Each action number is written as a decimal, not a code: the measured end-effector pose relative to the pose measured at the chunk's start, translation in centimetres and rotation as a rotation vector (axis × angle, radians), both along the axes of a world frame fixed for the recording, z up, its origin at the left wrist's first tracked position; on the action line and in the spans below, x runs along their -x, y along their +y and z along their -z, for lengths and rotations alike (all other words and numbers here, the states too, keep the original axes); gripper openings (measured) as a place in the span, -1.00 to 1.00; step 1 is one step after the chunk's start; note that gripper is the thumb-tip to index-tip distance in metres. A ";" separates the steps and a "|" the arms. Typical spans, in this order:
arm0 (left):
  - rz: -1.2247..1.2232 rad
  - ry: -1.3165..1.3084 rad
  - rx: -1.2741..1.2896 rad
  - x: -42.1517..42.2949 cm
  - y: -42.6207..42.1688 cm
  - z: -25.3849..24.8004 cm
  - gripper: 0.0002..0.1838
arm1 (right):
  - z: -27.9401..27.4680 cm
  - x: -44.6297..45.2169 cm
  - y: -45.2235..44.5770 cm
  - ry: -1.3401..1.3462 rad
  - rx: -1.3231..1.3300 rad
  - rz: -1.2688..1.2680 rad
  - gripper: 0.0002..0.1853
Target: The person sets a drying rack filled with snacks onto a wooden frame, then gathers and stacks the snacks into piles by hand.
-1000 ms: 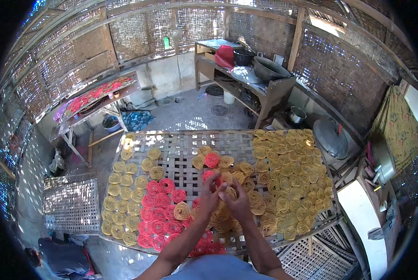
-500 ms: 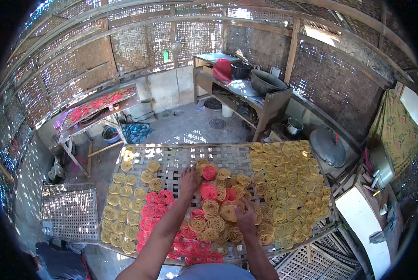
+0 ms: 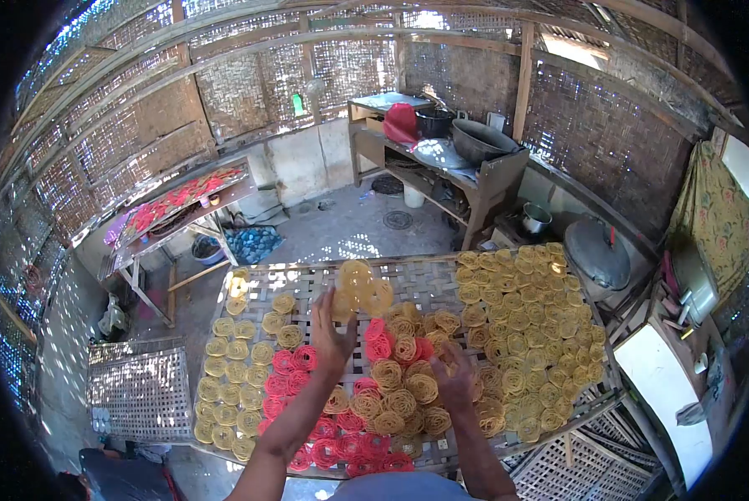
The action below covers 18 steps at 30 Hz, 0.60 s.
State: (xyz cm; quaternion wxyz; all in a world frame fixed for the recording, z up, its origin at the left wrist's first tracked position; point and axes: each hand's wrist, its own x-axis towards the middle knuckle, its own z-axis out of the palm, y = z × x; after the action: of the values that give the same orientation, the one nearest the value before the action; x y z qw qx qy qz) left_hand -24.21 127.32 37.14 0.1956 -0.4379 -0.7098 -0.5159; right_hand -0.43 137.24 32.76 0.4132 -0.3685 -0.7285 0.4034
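Observation:
My left hand (image 3: pixel 332 341) is closed at the edge of a few yellow coiled noodle-like nests (image 3: pixel 357 284), raised over the woven bamboo rack (image 3: pixel 424 284). My right hand (image 3: pixel 455 380) hovers by the middle pile of yellow nests (image 3: pixel 388 373), its fingers apart; whether it touches them I cannot tell. Red nests (image 3: pixel 378 342) lie mixed into that pile. More red nests (image 3: pixel 297 382) spread left of it, under and beside my left forearm. Rows of yellow nests cover the rack's left side (image 3: pixel 236 371) and right side (image 3: pixel 525 334).
A wooden counter (image 3: pixel 474 179) at the back carries a large pan (image 3: pixel 480 142) and a red cloth-like item (image 3: pixel 400 123). To the left stands a table (image 3: pixel 249 192) with red pieces. A lidded pot (image 3: pixel 596 253) stands by the rack's right corner. Another woven rack (image 3: pixel 140 388) lies low left.
My left hand has lifted several yellow nests off the pile, up and away from me. My right hand has moved slightly right, its fingers spread. The view has shifted a little.

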 end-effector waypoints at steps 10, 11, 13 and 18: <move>0.332 -0.439 -0.121 -12.7 -4.4 2.0 0.01 | -3.3 3.5 -2.5 0.598 0.522 -0.202 -0.71; 0.400 -0.643 -0.317 -13.1 -4.1 1.0 -0.04 | -3.8 3.1 -2.8 0.562 0.529 -0.212 -0.72; 0.460 -0.936 -0.226 -11.7 -4.0 0.1 -0.16 | -4.9 1.8 -3.7 0.485 0.550 -0.237 -0.75; 0.600 -1.368 -0.060 -10.9 -3.8 -1.0 -0.69 | -3.1 1.1 -4.1 0.373 0.411 -0.283 -0.77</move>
State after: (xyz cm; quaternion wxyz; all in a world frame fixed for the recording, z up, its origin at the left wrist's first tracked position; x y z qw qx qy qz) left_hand -13.29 123.52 38.15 -0.4268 -0.1888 -0.5086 -0.7236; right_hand -1.56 133.16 35.82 0.3964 -0.2590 -0.5872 0.6565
